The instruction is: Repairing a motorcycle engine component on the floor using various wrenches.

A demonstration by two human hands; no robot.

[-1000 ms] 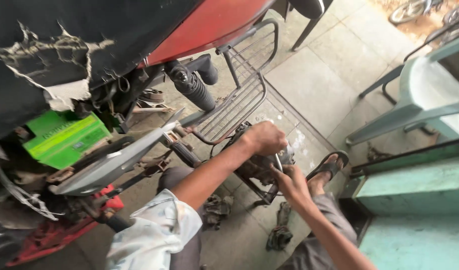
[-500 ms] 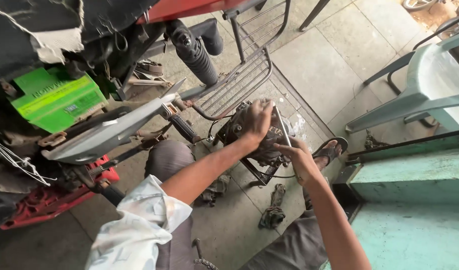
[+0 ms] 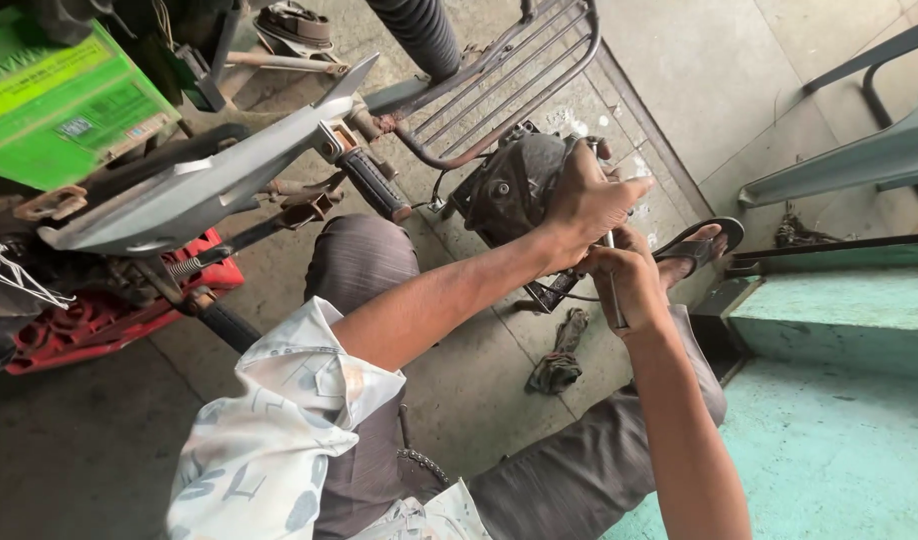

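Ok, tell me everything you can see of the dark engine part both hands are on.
The dark engine part is a blackish, grimy metal casing with rounded corners and a bolt on its near face. It sits low beside the wire rack, above the concrete floor. The left hand grips its right side from above; the right hand, just below, holds a thin metal tool towards it. Its far side is hidden.
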